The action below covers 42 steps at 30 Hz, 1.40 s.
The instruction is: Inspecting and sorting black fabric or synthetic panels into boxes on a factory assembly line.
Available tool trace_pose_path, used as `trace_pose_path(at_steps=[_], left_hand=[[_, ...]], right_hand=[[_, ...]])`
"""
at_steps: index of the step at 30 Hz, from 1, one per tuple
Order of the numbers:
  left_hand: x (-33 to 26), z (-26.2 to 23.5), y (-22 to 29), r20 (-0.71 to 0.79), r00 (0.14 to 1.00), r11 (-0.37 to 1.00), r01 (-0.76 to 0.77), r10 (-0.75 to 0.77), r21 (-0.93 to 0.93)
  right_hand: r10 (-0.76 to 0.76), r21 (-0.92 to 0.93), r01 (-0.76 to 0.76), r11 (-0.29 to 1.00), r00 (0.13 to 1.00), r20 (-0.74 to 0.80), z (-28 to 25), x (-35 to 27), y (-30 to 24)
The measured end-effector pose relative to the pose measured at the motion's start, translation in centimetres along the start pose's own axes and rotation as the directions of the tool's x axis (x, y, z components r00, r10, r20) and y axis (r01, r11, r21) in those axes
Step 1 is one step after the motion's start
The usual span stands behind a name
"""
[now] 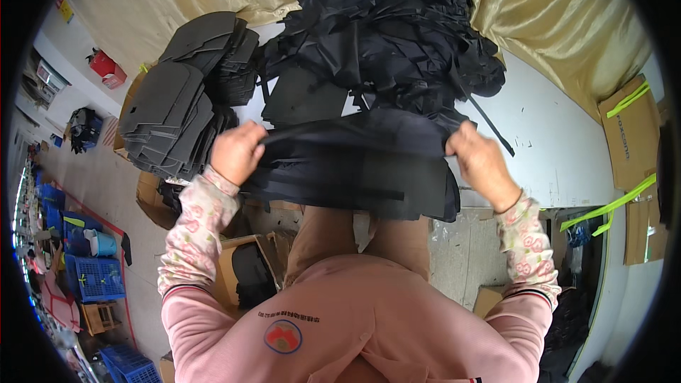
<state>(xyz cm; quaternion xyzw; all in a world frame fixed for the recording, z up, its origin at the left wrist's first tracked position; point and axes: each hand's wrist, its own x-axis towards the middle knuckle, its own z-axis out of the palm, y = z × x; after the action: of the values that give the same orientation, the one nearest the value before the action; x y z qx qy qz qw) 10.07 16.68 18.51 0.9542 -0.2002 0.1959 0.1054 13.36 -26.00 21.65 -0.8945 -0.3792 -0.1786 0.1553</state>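
Observation:
A black fabric piece (340, 131) is stretched sideways between my two hands, above the front edge of the table. My left hand (237, 152) is closed on its left end, and my right hand (484, 163) grips the right end; both are slightly blurred. Under the fabric lie more flat black pieces (404, 188), overhanging the edge towards my lap. A dark grey panel (305, 96) with a curved outline rests just beyond. Behind it rises a large heap of loose black fabric pieces (376, 21).
Stacks of dark grey curved panels (167, 117) stand left on the white table (560, 135). Gold curtains (553, 21) hang behind. Cardboard (628, 142) with yellow-green straps is at right. An open cardboard box (277, 255) sits below the table; blue crates (99, 276) stand on the left floor.

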Motion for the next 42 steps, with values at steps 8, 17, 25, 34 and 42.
trace_pose_path(at_steps=[8,17,25,34,42], left_hand=[[-7.9,13.6,2.6,0.286,0.957,0.987,0.086,-0.045,-0.134],[-7.7,12.8,2.5,0.385,0.923,0.938,0.123,0.012,-0.324],[-7.4,8.6,-1.4,0.238,0.951,0.931,0.257,-0.196,-0.258],[-4.4,0.8,-3.5,-0.183,0.975,0.986,0.144,-0.126,0.085],[3.3,2.3,6.4,-0.251,0.871,0.903,-0.427,0.422,0.038]], right_hand=[[0.114,-0.034,-0.109,0.993,0.955,0.275,8.2,-10.9,0.5],[0.163,0.156,-0.258,0.953,0.876,0.453,6.4,-7.5,-2.8],[-0.108,0.104,0.056,0.993,0.789,0.605,11.4,-9.5,-3.8],[-0.124,0.211,-0.013,0.977,0.773,0.622,10.8,-7.9,-3.2],[0.097,0.955,-0.268,-0.131,0.955,0.281,9.8,4.9,-8.4]])
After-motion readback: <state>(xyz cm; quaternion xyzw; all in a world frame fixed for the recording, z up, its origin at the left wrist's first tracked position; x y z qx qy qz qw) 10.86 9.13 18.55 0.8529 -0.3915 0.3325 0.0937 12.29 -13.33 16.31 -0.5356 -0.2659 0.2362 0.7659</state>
